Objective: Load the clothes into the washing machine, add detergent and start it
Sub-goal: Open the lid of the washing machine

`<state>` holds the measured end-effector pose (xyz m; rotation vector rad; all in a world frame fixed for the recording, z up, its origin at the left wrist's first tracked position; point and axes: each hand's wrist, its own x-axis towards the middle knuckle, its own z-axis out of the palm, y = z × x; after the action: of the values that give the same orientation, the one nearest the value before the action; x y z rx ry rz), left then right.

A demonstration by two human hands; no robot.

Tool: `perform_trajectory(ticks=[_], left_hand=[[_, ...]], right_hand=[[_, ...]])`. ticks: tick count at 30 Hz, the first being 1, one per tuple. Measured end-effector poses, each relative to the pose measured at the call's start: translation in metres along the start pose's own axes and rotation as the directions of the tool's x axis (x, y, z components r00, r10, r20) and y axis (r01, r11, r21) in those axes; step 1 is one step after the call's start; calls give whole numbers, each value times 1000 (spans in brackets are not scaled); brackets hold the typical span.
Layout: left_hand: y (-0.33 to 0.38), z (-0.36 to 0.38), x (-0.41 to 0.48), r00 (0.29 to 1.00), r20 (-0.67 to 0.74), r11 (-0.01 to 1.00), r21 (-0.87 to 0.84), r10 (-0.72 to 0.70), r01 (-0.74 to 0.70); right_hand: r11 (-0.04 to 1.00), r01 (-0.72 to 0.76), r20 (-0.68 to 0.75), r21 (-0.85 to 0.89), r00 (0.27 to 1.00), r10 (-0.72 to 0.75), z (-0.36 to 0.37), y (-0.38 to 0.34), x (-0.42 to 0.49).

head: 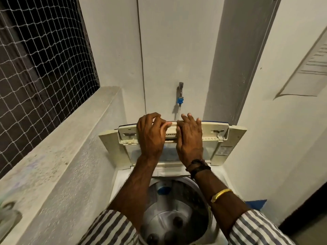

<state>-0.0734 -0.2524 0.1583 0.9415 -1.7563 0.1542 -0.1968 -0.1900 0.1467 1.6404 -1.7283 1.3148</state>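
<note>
Lid [215, 138] of the washing machine is being held upright, gripped along its top edge by the left hand [152, 135] and right hand [190, 137], side by side. Below the wrists, the drum [175, 214] is showing no clothes; loading is judged next.

You face pale grey walls [168, 50]; a netted window [40, 64] sits above a speckled concrete ledge [58, 149] at left, a tap [180, 93] ahead.
</note>
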Motion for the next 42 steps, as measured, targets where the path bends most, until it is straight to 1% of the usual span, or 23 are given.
perform_trajectory(ticks=[2,4,6,9,12,16,19,24,35,42], left_hand=[[-6,5,6,1000,-10,999,-48,24,-24],[-13,9,10,998,21,994,-97,60,-58],[-24,12,15,994,80,991,-123,70,-60],[-38,18,21,977,196,994,-87,81,-65],[-46,27,28,958,273,996,-47,85,-76],[-57,46,37,942,331,998,-9,65,-66],[-67,58,44,931,359,998,1,64,-69],[-78,75,51,925,372,997,-3,76,-81],[-92,105,62,930,365,999,-15,50,-48],[-97,115,62,940,336,999,-18,51,-48]], right_hand=[[1000,10,-6,7,1000,-10,5,7,11],[1000,-15,-20,12,1000,15,10,11,20],[997,-76,-23,10,997,76,15,13,27],[992,-125,-4,-13,992,125,24,16,37],[995,-82,12,-63,996,83,31,25,45],[984,0,103,-175,995,18,43,40,48],[978,-2,138,-209,990,32,52,46,55],[970,-24,199,-243,977,74,68,50,67],[950,-15,258,-312,961,100,96,65,73],[954,-28,238,-299,966,103,109,72,70]])
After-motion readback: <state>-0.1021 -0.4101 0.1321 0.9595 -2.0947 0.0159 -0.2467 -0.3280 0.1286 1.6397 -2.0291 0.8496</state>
